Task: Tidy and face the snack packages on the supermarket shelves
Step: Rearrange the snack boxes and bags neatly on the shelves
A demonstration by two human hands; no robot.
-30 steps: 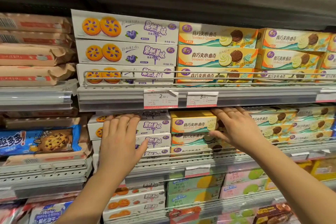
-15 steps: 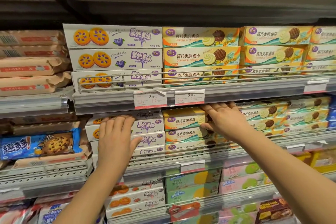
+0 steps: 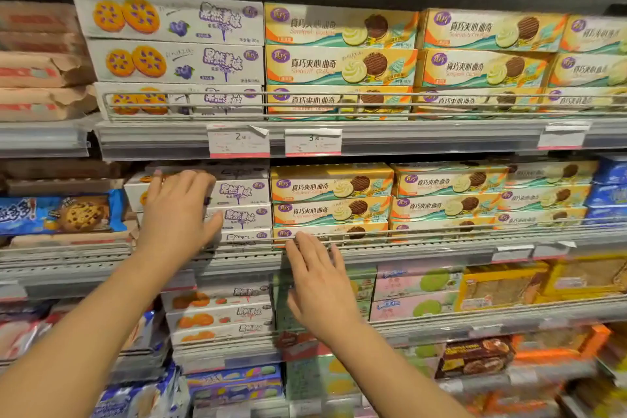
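On the middle shelf stands a stack of white blueberry cookie boxes [image 3: 242,205]. My left hand [image 3: 176,214] lies flat against its left part, fingers straight. Right of it are stacks of yellow sandwich cookie boxes [image 3: 330,197], faces forward. My right hand [image 3: 319,285] hangs lower, in front of the middle shelf's wire rail [image 3: 441,229] and edge, fingers straight, holding nothing. The shelf above carries the same white boxes [image 3: 176,61] and yellow boxes [image 3: 339,64] in neat stacks.
Brown wrapped packs [image 3: 40,71] fill the upper left. A blue chocolate-chip cookie pack [image 3: 61,212] lies left of my left hand. Blue boxes [image 3: 610,193] sit at far right. Lower shelves hold orange-print white boxes [image 3: 217,314], pastel boxes [image 3: 414,285] and yellow packs [image 3: 502,285].
My right hand has left the yellow sandwich cookie boxes and dropped down and left, in front of the shelf rail. My left hand stays on the white boxes. The view has moved closer.
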